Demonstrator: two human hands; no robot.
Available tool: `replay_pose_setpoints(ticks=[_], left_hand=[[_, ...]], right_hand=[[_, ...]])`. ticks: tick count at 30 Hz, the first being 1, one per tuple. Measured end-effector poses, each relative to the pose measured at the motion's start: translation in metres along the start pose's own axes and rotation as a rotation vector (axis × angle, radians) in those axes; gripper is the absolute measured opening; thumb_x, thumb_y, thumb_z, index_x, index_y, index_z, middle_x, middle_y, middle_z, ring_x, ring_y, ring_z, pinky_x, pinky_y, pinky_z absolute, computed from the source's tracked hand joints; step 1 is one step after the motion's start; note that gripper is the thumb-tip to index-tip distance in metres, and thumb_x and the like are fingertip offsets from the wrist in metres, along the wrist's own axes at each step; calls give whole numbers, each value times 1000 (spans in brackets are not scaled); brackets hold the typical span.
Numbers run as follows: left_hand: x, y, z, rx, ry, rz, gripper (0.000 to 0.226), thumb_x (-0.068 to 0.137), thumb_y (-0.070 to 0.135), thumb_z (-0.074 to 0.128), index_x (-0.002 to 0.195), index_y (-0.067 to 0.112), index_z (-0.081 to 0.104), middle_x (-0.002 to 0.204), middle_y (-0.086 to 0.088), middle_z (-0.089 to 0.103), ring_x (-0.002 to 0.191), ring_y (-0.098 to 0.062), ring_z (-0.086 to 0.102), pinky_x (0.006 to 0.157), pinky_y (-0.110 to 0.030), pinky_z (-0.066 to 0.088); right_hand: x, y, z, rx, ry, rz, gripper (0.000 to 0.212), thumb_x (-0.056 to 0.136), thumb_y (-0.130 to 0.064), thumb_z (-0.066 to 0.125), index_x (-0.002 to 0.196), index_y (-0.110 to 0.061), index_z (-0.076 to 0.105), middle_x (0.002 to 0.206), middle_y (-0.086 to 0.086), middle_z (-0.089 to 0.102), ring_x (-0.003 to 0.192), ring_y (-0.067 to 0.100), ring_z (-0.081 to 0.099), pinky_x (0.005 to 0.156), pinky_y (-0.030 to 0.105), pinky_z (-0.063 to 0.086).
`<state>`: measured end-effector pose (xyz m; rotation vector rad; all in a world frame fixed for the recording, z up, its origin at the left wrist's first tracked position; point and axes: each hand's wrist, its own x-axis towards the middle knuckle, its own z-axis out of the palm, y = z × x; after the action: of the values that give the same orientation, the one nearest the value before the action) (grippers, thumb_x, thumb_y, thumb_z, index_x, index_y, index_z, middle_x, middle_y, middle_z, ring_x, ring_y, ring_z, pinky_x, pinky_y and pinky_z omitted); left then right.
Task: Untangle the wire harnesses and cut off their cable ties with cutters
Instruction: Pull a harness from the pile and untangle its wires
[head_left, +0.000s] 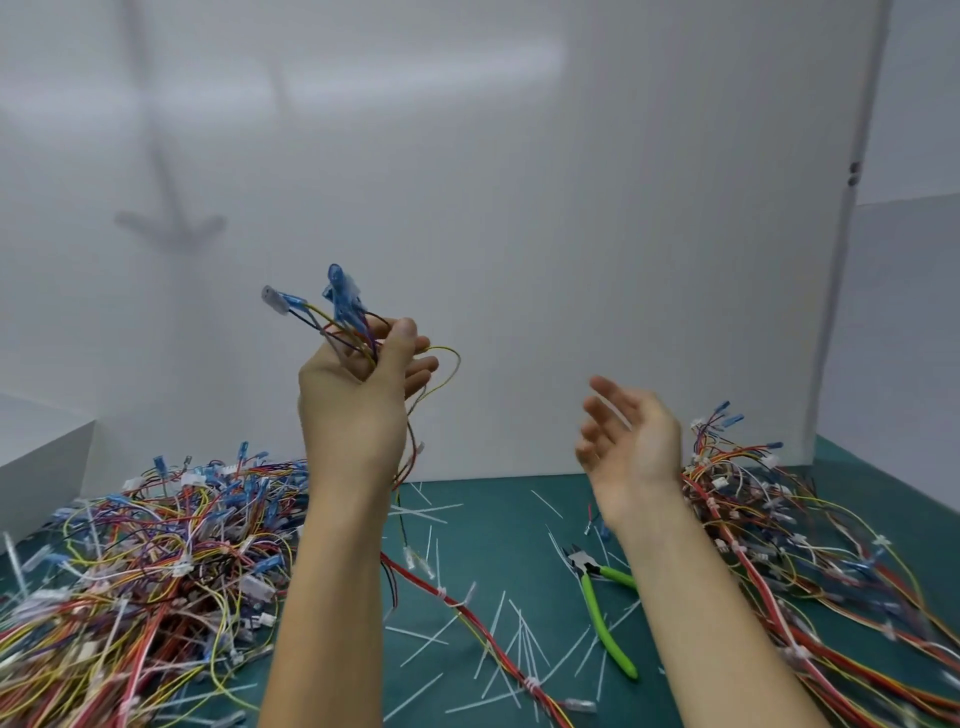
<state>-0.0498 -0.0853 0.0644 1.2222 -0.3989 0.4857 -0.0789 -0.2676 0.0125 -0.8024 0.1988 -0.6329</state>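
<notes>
1. Two heaps flank the green mat (498, 540). The left heap (145, 561) of tangled harnesses fills the frame from eight to nine o'clock.
2. Our left hand (358, 395) is raised just left of centre. Thumb and fingers are curled round one harness (337, 312).
3. The blue connectors of that harness fan out at eleven to twelve o'clock from the knuckles. Its wires loop out at three o'clock and trail down past the wrist towards six. We cannot make out a tie on it from here.
4. Cut ties (522, 644) lie scattered over the mat at about six o'clock.
5. The cutters (592, 603) lie flat on the mat, touched by neither hand. Their long axis runs from eleven o'clock at the jaws to five o'clock at the green handles.
6. Our right hand (628, 441) hangs above them, so the cutters sit at about six o'clock from its palm. Its fingers are loosely spread and hold nothing, the palm turned towards nine o'clock.
7. The right hand is the nearer to the cutters, so we judge it the one to drop for them, handles first. The held harness lies at ten o'clock from its fingers, well apart.
8. The right heap (779, 545) spreads from three to five o'clock.
</notes>
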Motion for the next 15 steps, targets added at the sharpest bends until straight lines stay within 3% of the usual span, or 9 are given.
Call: replay_pose_setpoints(ticks=[3, 6, 8, 10, 13, 15], left_hand=[[-3, 2, 4, -122, -177, -76, 7, 92, 16, 67, 93, 9, 68, 86, -8, 76, 82, -22, 75, 73, -21, 58], [-4, 1, 5, -102, -289, -108, 31, 86, 43, 63, 98, 15, 71, 93, 1, 77, 92, -13, 73, 78, -23, 57], [-5, 0, 3, -20, -339, -145, 55, 79, 64, 50, 104, 21, 72, 104, 8, 76, 99, -8, 71, 85, -31, 59], [-7, 0, 2, -2, -416, -177, 62, 77, 70, 43, 111, 25, 71, 111, 11, 74, 102, -10, 71, 84, -36, 59], [-12, 4, 6, 15, -447, -186, 58, 78, 67, 46, 108, 25, 72, 94, 12, 72, 80, 1, 71, 61, -13, 54], [-12, 3, 8, 14, -428, -188, 49, 77, 58, 58, 102, 18, 70, 88, 8, 65, 69, 8, 65, 54, -6, 48]], right_hand=[[-18, -8, 20, -521, -457, -250, 25, 90, -29, 65, 114, -26, 72, 105, -5, 74, 96, 10, 69, 73, 24, 57], [-33, -9, 37, -817, -701, -393, 58, 79, -39, 76, 133, -34, 57, 115, -8, 72, 111, 6, 65, 96, 33, 54], [-40, -5, 44, -861, -670, -379, 72, 75, -42, 81, 137, -33, 45, 110, -8, 74, 103, 8, 69, 97, 40, 54], [-44, 1, 47, -846, -596, -365, 76, 74, -35, 85, 133, -32, 38, 103, -8, 76, 89, 9, 73, 91, 41, 56], [-48, 11, 51, -827, -502, -460, 68, 75, -22, 85, 123, -34, 38, 86, -4, 77, 69, 10, 73, 73, 31, 60], [-48, 12, 52, -774, -429, -527, 62, 77, -16, 84, 118, -33, 41, 78, -2, 76, 62, 11, 72, 64, 27, 59]])
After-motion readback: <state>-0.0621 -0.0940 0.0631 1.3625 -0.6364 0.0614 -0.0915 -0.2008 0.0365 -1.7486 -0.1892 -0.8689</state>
